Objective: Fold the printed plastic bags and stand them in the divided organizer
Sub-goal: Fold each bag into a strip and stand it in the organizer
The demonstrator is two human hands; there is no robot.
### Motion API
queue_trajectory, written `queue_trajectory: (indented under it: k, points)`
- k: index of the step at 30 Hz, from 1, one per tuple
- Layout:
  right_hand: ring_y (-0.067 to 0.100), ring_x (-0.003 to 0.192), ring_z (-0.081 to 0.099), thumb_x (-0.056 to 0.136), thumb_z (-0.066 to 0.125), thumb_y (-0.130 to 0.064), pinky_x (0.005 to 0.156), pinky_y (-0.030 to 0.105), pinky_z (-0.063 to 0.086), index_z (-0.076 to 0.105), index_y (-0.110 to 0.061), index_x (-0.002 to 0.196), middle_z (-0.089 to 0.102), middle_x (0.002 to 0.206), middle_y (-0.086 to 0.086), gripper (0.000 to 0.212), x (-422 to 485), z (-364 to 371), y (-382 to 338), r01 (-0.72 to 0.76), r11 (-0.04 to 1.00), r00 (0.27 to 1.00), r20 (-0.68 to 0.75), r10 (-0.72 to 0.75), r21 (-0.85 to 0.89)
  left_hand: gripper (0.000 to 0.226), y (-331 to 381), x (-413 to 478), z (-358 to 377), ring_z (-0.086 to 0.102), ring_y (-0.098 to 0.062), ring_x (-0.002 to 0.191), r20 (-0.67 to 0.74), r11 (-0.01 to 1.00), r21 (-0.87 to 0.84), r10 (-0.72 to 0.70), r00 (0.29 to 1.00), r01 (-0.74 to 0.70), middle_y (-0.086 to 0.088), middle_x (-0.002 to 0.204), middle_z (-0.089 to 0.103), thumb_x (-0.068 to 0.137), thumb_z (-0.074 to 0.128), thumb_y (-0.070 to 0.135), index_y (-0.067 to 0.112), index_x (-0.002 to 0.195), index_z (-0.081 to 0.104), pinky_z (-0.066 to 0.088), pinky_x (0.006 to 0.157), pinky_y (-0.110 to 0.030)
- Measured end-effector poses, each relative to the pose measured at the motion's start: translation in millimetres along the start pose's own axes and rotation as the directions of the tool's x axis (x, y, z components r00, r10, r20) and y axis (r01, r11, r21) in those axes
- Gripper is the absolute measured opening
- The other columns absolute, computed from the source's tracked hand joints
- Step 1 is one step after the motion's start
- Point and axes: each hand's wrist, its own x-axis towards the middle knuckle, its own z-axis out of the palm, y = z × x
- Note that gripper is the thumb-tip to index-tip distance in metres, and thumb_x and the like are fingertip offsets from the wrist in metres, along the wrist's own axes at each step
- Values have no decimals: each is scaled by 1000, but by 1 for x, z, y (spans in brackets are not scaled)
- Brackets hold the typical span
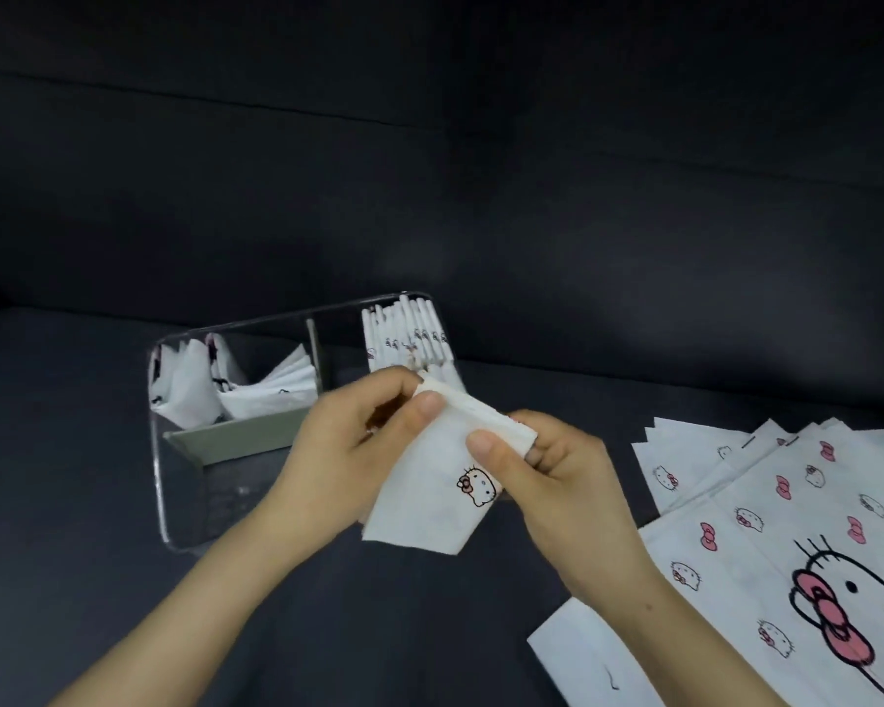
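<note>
Both hands pinch one printed plastic bag (430, 507) between them, the left hand (348, 446) and right hand (557, 482) with thumbs pressing its thick folded top edge. It is thin, white and creased, with a small cat face on it, and its fold looks half finished. Just beyond the left hand, the clear, round-cornered divided organizer (162, 482) holds a tight upright row of folded bags (409, 334) and looser folded ones (236, 385). Right of the right hand, flat unfolded bags (766, 507) lie overlapped on the dark sofa seat (72, 553), so I judge much remains.
</note>
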Motion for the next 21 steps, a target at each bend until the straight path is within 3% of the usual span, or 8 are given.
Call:
queue_trajectory:
  k: [2, 4, 7, 10, 12, 14, 17, 21]
  points:
    - [14, 73, 68, 85, 66, -8, 66, 33, 55, 69, -14, 88, 73, 78, 3, 8, 11, 10, -9, -67, 998, 994, 85, 65, 21, 29, -4, -3, -11, 47, -1, 52, -82, 1000, -9, -17, 997, 16, 12, 55, 53, 87, 57, 38, 22, 63, 56, 33, 47, -11]
    - [18, 78, 71, 84, 67, -2, 64, 31, 56, 70, -20, 96, 74, 85, 4, 21, 24, 19, -20, -105, 994, 980, 169, 107, -17, 40, -5, -2, -23, 44, -1, 47, -116, 1000, -20, -24, 993, 22, 14, 49, 48, 89, 58, 40, 22, 54, 48, 30, 45, -10]
    - [21, 73, 70, 85, 68, -5, 63, 35, 55, 72, -20, 82, 73, 78, 4, 16, 40, 38, -34, -54, 976, 973, 209, 99, -212, 39, -10, 3, -47, 45, -2, 51, -114, 997, 81, -4, 993, 13, 16, 52, 48, 90, 55, 46, 30, 54, 50, 31, 48, -11]
    - [17, 62, 63, 84, 65, -5, 56, 29, 50, 68, -17, 73, 70, 72, 5, 16, 56, 62, -44, -5, 964, 998, 62, 23, -266, 39, -37, 4, -83, 55, -8, 75, -239, 880, 472, 173, 956, -41, 10, 80, 62, 93, 43, 46, 23, 76, 70, 42, 71, -24]
    - [10, 53, 54, 84, 61, -5, 47, 22, 42, 62, -14, 72, 66, 67, 5, 14, 67, 77, -47, 31, 949, 997, -60, -53, -313, 44, -61, 4, -108, 60, -25, 88, -327, 727, 682, 213, 921, 74, -4, 96, 65, 94, 40, 43, 15, 86, 74, 45, 82, -43]
    - [3, 46, 48, 83, 58, -5, 39, 15, 34, 57, -14, 72, 60, 61, -3, 14, 78, 90, -48, 61, 923, 982, -145, -124, -380, 45, -77, 5, -125, 60, -36, 99, -340, 624, 762, 157, 927, 174, -12, 108, 64, 90, 41, 48, 19, 87, 75, 38, 93, -57]
    - [6, 49, 50, 84, 56, -7, 41, 14, 34, 53, -15, 74, 56, 63, -6, 13, 88, 105, -45, 84, 883, 958, -206, -199, -461, 49, -91, 10, -128, 52, -38, 119, -261, 583, 797, 101, 960, 155, -13, 123, 61, 78, 46, 65, 26, 75, 75, 21, 106, -65]
    - [12, 57, 52, 87, 56, -10, 47, 22, 35, 56, -11, 86, 58, 70, -2, 1, 91, 110, -43, 73, 853, 942, -245, -229, -516, 49, -101, 21, -120, 54, -37, 117, -169, 543, 835, 102, 980, 87, -11, 118, 64, 65, 52, 70, 24, 58, 70, 18, 105, -71]
